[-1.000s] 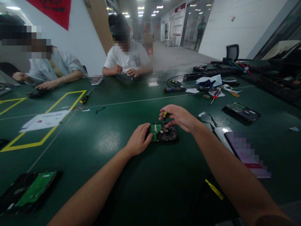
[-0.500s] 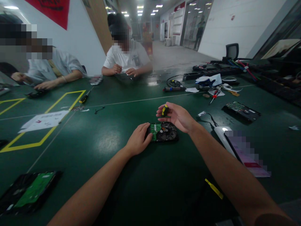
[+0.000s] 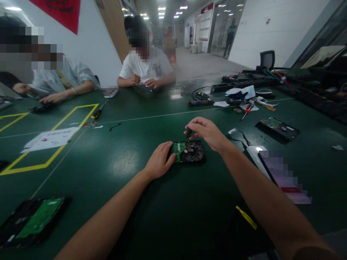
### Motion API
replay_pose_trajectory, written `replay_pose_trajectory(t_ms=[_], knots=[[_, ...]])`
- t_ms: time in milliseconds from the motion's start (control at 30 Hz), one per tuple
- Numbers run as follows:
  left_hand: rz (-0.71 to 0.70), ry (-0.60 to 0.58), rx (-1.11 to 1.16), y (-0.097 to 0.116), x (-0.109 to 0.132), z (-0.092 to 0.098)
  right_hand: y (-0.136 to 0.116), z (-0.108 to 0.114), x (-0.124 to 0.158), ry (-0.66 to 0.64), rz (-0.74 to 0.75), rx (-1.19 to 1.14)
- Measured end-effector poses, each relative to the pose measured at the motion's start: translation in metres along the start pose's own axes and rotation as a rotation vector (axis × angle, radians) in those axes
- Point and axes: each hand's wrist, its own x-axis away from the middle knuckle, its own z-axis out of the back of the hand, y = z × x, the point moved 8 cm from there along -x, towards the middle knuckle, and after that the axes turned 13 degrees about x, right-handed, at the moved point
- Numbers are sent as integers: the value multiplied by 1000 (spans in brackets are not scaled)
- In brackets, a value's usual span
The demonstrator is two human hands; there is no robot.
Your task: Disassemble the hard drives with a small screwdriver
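A hard drive (image 3: 195,151) lies on the green table in front of me, its green circuit board and black round part facing up. My left hand (image 3: 162,157) grips its left end, thumb on the near side and fingers along the far side. Above the drive's far edge, my right hand (image 3: 204,130) pinches a small dark-handled screwdriver (image 3: 189,133), held roughly upright. Its handle showed yellow and black earlier. The screwdriver's tip is too small to make out, so I cannot tell whether it touches the drive.
Other hard drives lie at the near left (image 3: 40,220) and at right (image 3: 279,128). A white device with a screen (image 3: 282,177) stands by my right forearm. Further back are a red screwdriver (image 3: 246,111), a yellow-black screwdriver (image 3: 97,113) and cables. Two people sit across the table.
My right hand has turned and shifted slightly, tipping the screwdriver so that its yellow markings no longer show. My left hand and the hard drive have stayed in place.
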Motion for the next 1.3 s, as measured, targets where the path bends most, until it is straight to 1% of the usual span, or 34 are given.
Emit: replay_pose_trajectory(t_ms=[33,100,333,767,1100,1300], knots=[[2,0,-1,0,0,0,0,3,-1,13,16,34],[6,-2,-2,-1,0,0,1,4,-2,-2,43,59],[1,1,-4,0,0,0,6,-13,-2,-115,133,36],[0,-3,1,-1,-1,-1,2,-11,0,-139,184,72],[4,-9,1,0,-1,-1,3,-11,-1,-124,153,35],[2,-2,1,-1,0,-1,5,-20,-1,-188,73,-77]])
